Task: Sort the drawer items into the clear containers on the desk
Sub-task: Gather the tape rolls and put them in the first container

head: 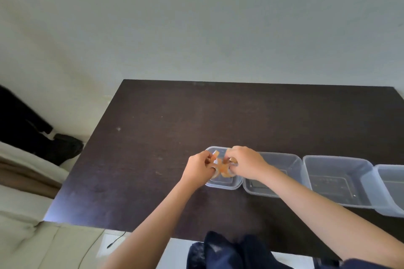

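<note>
A: Item one: dark brown wooden worktop (218,116), filling the middle of the frame. Item two: row of four clear plastic rectangular containers along its lower right. Leftmost small clear container (225,184), second clear container (282,159), third clear container (336,179), fourth clear container (391,190) cut by the right edge.

B: Hands?

A: Left hand (197,170) and right hand (246,165) meet over the leftmost container, fingers curled, each pinching part of a small cluster of orange, translucent looped pieces (220,168). The cluster sits at the container's mouth, just above or just inside; I cannot tell which.

B: Handling note for the step?

A: Judged as placing or separating the pieces into that first container. Advisable: keep both pinches low over the opening, ease the pieces apart rather than tug, release one side at a time so nothing springs onto the worktop.

B: Unclear entries?

A: What the orange pieces are; they are blurred and half covered by fingers. Count unknown. The drawer is not in view. Fourth container's far side is cut off. The other three containers look empty, though glare obscures their floors. Dark fabric (229,253) at bottom centre, unidentified.
</note>
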A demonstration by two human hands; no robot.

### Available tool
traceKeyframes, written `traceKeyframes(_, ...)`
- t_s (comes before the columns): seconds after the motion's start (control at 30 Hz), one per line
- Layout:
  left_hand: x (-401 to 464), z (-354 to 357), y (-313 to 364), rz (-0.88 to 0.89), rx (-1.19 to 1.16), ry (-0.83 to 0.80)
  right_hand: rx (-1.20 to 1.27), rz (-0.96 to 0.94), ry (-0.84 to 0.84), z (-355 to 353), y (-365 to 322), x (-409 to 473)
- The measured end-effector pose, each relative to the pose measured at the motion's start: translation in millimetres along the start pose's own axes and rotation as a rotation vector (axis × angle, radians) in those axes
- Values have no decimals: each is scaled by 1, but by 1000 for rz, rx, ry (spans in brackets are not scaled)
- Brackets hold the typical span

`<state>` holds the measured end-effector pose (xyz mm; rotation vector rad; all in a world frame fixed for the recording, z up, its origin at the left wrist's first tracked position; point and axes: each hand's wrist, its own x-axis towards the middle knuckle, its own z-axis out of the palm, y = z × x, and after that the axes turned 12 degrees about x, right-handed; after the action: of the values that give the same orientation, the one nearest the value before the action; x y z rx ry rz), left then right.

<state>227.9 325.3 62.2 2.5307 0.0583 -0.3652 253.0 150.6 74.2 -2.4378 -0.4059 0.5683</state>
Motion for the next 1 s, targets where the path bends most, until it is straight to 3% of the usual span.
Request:
traceKeyframes(0.17, -3, 1, -13, 74, 17, -80, -7, -49, -86, 3, 4, 7)
traceKeyframes(0.33, -10, 2, -22, 158, 71, -25, 68, -73, -96, 4, 7, 7)
traceKeyframes(0.73, -39, 4, -24, 114, 44, 186, 112, -13, 118, -1, -9, -35)
traceKeyframes(1.0, -101, 12, -21, 155, -79, 141, 174, 32, 282, 52, -18, -152)
